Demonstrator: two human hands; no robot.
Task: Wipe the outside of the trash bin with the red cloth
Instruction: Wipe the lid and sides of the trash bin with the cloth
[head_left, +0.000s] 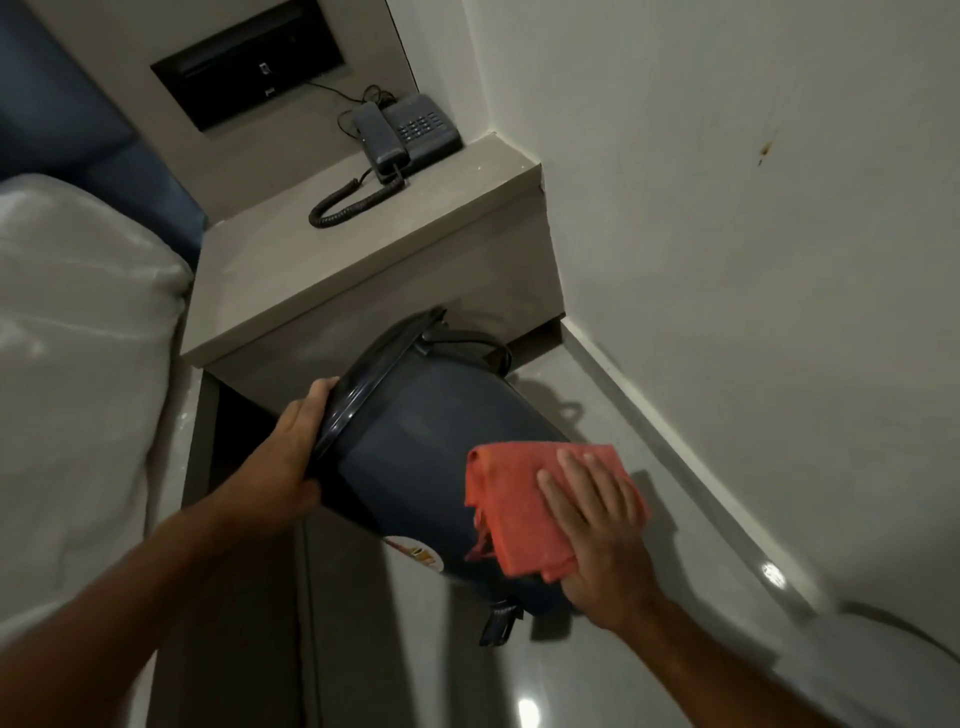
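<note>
A dark blue pedal trash bin (415, 441) is tilted on its side above the floor, its lid end toward the upper left and its base with the foot pedal toward the lower right. My left hand (291, 457) grips the bin's lid rim. My right hand (597, 530) lies flat on a folded red cloth (514, 504), pressing it against the bin's side near the base. A round sticker shows on the underside of the bin.
A grey bedside shelf (363, 249) with a corded telephone (405, 135) stands just behind the bin. A white bed (78, 364) is on the left, a white wall (753, 260) on the right, and glossy grey floor (519, 675) below.
</note>
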